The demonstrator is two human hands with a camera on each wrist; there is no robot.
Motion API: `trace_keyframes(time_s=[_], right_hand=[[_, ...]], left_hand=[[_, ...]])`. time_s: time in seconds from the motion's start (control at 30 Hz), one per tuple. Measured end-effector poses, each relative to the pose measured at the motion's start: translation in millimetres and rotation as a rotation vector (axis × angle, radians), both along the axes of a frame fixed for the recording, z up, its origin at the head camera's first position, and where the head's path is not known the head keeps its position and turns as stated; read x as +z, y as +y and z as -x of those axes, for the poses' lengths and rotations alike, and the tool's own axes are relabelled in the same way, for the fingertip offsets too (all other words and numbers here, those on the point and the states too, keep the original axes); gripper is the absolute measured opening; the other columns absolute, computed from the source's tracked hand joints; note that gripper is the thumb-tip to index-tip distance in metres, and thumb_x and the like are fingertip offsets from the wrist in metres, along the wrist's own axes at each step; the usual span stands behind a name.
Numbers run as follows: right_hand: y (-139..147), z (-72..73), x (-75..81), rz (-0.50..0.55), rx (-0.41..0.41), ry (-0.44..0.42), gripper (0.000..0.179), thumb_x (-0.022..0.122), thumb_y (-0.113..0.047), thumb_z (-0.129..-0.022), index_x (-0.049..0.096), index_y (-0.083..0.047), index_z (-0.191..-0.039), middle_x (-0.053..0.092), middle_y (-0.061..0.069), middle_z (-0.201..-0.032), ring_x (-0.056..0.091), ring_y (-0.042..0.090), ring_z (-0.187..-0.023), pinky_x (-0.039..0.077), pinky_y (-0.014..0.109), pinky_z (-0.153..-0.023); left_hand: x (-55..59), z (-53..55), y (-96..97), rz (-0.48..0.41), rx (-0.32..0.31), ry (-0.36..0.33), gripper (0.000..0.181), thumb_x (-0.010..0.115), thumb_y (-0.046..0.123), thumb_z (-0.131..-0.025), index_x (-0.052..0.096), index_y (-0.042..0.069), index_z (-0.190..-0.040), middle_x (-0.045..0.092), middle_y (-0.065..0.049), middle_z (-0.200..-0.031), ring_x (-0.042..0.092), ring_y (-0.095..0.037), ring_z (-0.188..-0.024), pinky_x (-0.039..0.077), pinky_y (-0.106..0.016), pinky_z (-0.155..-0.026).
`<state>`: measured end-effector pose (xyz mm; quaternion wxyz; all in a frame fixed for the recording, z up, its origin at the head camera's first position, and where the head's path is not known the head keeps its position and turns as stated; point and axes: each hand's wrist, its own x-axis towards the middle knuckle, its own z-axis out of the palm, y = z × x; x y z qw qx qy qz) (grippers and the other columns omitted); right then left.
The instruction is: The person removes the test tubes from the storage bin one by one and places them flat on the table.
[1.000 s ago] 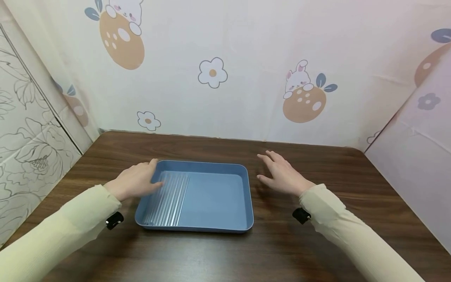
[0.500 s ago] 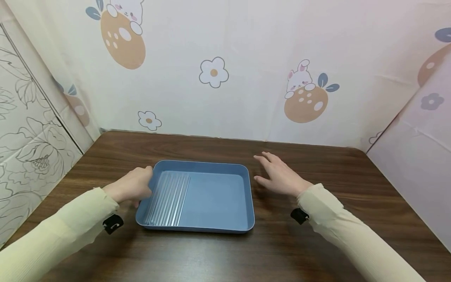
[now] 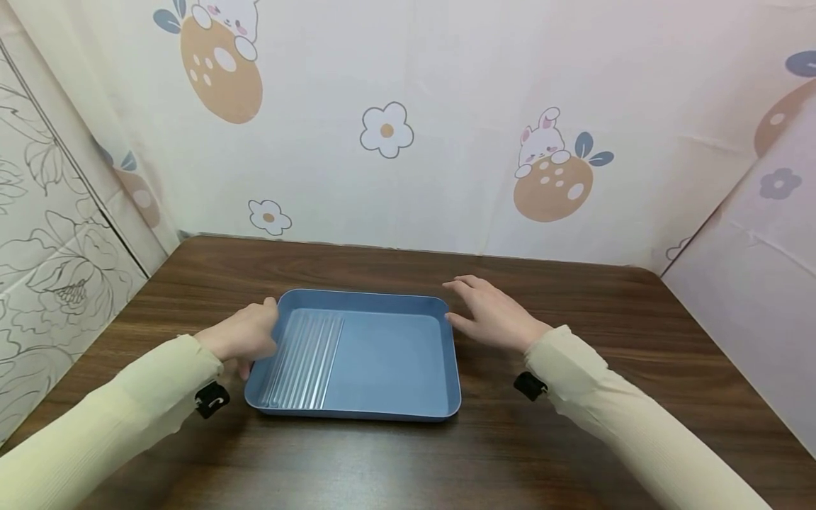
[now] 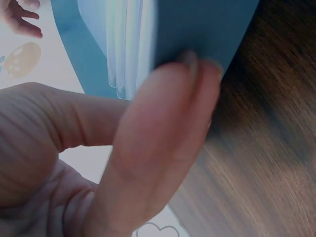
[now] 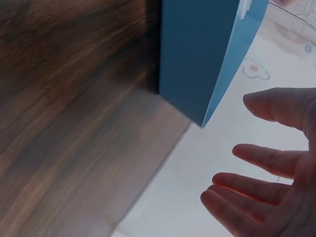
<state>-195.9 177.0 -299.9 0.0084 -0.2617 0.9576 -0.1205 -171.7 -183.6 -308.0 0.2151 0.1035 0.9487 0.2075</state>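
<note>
A shallow blue rectangular tray (image 3: 392, 361) lies flat on the dark wooden table. Clear ridged strips (image 3: 306, 358), see-through and glossy, line its left part. My left hand (image 3: 244, 336) is at the tray's left wall from outside, its fingers bent and thumb pointing down. In the left wrist view, curled fingertips (image 4: 212, 71) meet the outer wall near its lower edge, partly hidden behind the thumb. My right hand (image 3: 494, 315) hovers beside the tray's far right corner with loosely spread fingers, holding nothing. The right wrist view has a gap between that hand and the tray wall (image 5: 197, 59).
The brown table (image 3: 395, 467) reaches back to a pale wall covering (image 3: 459, 191) printed with rabbits and flowers. More patterned covering (image 3: 70, 269) closes off the left side, and another sheet stands at the right. Black wrist cameras (image 3: 212, 399) sit at both cuffs.
My left hand has drawn back from over the strips to the tray's left edge, and its fingers have curled. My right hand has drifted left toward the tray, which stays put.
</note>
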Motion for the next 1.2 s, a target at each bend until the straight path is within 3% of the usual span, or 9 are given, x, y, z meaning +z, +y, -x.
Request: trace_keyframes(time_s=[0.33, 0.7, 0.97, 1.2], right_hand=[[-25, -0.9, 6.8, 0.03, 0.037, -0.011, 0.044, 0.063, -0.024, -0.093, 0.056, -0.001, -0.13, 0.057, 0.014, -0.13, 0.058, 0.029, -0.116, 0.051, 0.046, -0.097], [-54, -1.7, 11.4, 0.004, 0.091, -0.052, 0.037, 0.062, -0.022, -0.093, 0.061, 0.0, -0.122, 0.063, 0.014, -0.121, 0.061, 0.029, -0.112, 0.053, 0.043, -0.094], [-70, -0.5, 7.8, 0.034, 0.108, -0.102, 0.033, 0.062, -0.016, -0.092, 0.063, 0.004, -0.117, 0.066, 0.017, -0.116, 0.063, 0.029, -0.107, 0.055, 0.04, -0.09], [-87, 3.8, 5.7, 0.062, 0.093, -0.138, 0.03, 0.063, -0.016, -0.09, 0.067, 0.004, -0.112, 0.069, 0.015, -0.102, 0.061, 0.019, -0.083, 0.055, 0.033, -0.078]], left_hand=[[1.7, 0.5, 2.1, 0.008, 0.013, -0.033, 0.071, 0.041, -0.01, -0.082, 0.001, -0.025, -0.139, 0.036, -0.057, -0.119, 0.06, -0.023, -0.037, 0.055, -0.033, -0.038], [1.8, 4.1, 5.3, 0.057, 0.011, -0.067, 0.076, 0.043, -0.009, -0.083, -0.004, -0.023, -0.141, 0.031, -0.058, -0.123, 0.061, -0.025, -0.038, 0.054, -0.032, -0.038], [0.6, 4.9, 7.7, 0.076, 0.029, -0.054, 0.073, 0.043, -0.01, -0.08, 0.001, -0.024, -0.138, 0.037, -0.059, -0.113, 0.061, -0.026, -0.037, 0.054, -0.031, -0.038], [0.3, 5.9, 7.8, 0.075, 0.039, -0.061, 0.072, 0.041, -0.011, -0.081, 0.0, -0.025, -0.138, 0.03, -0.06, -0.12, 0.061, -0.027, -0.037, 0.054, -0.032, -0.037]])
